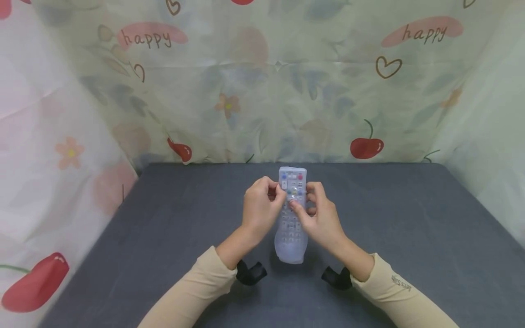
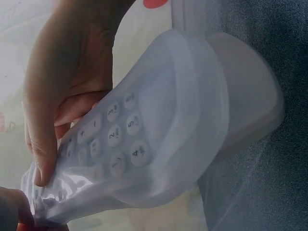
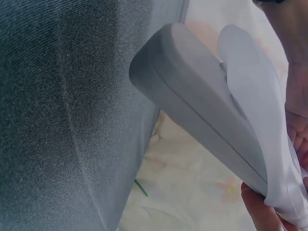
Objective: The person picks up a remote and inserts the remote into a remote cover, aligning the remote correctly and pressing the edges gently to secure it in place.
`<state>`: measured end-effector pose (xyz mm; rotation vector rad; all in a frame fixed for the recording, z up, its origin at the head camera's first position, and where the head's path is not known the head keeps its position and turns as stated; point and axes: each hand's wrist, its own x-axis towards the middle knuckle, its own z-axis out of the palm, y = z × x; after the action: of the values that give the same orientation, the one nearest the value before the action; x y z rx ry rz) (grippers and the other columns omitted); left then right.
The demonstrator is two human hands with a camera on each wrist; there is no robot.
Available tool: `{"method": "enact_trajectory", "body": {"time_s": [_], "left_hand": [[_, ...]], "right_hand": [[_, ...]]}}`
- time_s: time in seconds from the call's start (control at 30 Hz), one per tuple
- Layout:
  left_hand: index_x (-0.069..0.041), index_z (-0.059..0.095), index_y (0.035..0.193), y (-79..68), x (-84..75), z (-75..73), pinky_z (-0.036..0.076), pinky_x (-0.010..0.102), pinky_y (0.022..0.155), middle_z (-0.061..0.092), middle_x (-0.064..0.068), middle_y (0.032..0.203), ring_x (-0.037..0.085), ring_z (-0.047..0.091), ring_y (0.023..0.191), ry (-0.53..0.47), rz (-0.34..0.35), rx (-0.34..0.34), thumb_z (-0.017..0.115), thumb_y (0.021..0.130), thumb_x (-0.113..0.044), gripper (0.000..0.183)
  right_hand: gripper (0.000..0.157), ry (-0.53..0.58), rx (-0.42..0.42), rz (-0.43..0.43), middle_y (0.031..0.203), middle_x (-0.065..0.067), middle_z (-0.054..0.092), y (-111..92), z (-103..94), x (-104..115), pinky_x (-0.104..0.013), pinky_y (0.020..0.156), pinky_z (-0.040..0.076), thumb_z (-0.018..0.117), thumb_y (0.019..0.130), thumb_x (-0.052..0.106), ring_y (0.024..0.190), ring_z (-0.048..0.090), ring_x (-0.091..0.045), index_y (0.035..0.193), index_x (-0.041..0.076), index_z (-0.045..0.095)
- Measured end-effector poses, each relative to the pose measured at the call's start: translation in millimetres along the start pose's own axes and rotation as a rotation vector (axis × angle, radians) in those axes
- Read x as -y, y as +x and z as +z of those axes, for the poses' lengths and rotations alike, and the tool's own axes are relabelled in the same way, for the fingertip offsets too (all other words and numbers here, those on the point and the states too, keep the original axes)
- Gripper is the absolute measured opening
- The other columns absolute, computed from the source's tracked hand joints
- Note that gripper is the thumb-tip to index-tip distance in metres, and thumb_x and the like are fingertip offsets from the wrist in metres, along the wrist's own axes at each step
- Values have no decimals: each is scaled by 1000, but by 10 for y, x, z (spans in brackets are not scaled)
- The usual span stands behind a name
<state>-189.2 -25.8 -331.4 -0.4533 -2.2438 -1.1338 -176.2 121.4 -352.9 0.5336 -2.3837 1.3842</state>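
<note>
A white remote control [image 3: 202, 101] with rows of buttons is held upright above the table, in the middle of the head view. Over its front lies a translucent soft cover [image 2: 187, 106], and at the lower end this cover stands away from the grey-white body. My right hand [image 1: 324, 218] grips the remote and cover from the right, thumb on the button side and fingers behind. On the other side, my left hand [image 1: 262, 205] pinches the upper left edge with thumb and index finger. What the fingers behind the remote touch is hidden.
A dark grey cloth covers the table [image 1: 184, 218]. Patterned curtain [image 1: 262, 82] with cherries and hearts hangs at the back and sides. Black straps [image 1: 251, 273] sit at both wrists, below the beige sleeves [image 1: 205, 282].
</note>
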Motion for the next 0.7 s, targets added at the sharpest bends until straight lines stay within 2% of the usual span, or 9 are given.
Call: {"method": "enact_trajectory", "body": {"time_s": [0.37,0.7], "left_hand": [[-1,56,75,-19,-56,-29,51,23,56,59,10,70,18,62,64,70,47,4,61,82,-1,9],[-1,56,77,41,-44,-61,52,25,56,62,11,71,18,62,63,27,24,41,59,85,-4,8]], "right_hand": [[40,2,-22,63,97,-22,68,7,-2,30,-32,58,57,65,87,10,65,70,-26,115,4,38],[39,42,15,56,99,-23,67,58,-54,50,-32,59,57,63,88,11,66,70,-27,117,4,37]]}}
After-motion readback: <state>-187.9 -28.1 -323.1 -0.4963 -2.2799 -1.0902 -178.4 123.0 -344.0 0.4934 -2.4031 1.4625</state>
